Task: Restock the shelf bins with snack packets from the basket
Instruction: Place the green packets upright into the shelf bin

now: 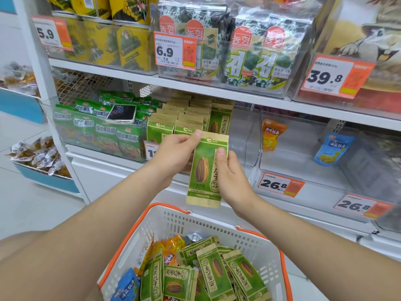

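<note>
Two hands on one sunflower seed packet (206, 170), right at the shelf

Far left, a phone (122, 114) lies on top of the green veggie-crisp packets (97, 131). Next over, the left hand (173, 155) pinches the seed packet's top left corner, thumb on the front. The right hand (231, 179) grips its right edge, thumb pressed flat on the front too. Packet's upright, held just in front of the rows of matching packets (191, 114) in the middle bin and above the white basket (173, 227), which holds more of the same plus some orange and blue ones. Further right, an orange packet (272, 135) and a blue packet (332, 148) sit in the clear bins.
</note>
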`<state>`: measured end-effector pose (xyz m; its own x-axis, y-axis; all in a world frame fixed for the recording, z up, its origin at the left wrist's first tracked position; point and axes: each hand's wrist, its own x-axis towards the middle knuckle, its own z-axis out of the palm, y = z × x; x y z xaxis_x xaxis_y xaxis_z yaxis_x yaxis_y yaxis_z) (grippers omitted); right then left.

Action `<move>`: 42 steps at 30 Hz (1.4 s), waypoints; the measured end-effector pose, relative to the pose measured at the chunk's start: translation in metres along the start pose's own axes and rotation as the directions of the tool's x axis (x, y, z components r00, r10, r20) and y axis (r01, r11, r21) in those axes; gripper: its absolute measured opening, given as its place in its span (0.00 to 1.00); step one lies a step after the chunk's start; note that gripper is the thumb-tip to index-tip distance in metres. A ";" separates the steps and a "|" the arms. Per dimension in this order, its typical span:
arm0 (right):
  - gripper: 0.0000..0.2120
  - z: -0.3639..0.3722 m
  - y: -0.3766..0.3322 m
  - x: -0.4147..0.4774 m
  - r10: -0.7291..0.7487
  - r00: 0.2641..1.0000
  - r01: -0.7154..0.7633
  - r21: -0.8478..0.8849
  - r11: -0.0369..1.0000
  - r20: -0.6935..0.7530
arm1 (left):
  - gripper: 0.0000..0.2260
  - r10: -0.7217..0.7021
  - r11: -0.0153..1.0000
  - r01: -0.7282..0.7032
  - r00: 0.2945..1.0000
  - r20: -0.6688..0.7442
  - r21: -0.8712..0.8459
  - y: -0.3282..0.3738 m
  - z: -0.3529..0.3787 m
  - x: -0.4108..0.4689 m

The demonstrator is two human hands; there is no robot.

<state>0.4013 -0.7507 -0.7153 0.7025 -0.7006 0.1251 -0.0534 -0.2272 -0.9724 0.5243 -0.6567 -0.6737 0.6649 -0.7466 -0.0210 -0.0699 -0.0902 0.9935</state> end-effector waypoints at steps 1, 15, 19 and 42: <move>0.18 -0.001 -0.001 0.001 0.027 0.999 -0.027 0.012 1.000 -0.019 | 0.16 0.020 1.000 -0.020 1.000 -0.018 0.000 0.002 0.001 -0.001; 0.16 -0.027 -0.014 0.094 0.030 0.933 -0.111 -0.208 0.972 -0.358 | 0.18 0.624 0.170 -0.249 0.776 0.091 0.953 -0.007 -0.009 0.036; 0.15 -0.026 -0.008 0.123 0.129 0.929 -0.212 -0.215 0.953 -0.346 | 0.32 0.555 0.119 -0.200 0.825 0.102 0.973 -0.012 -0.005 0.049; 0.32 -0.009 0.027 0.204 0.271 0.859 -0.369 -0.156 0.916 -0.434 | 0.38 0.496 0.127 -0.128 0.867 0.049 0.984 -0.024 -0.002 0.090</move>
<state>0.5370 -0.9062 -0.7141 0.2808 -0.9571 -0.0710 -0.4188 -0.0556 -0.9064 0.5875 -0.7206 -0.6993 0.5052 -0.7241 0.4695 -0.8257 -0.5638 0.0189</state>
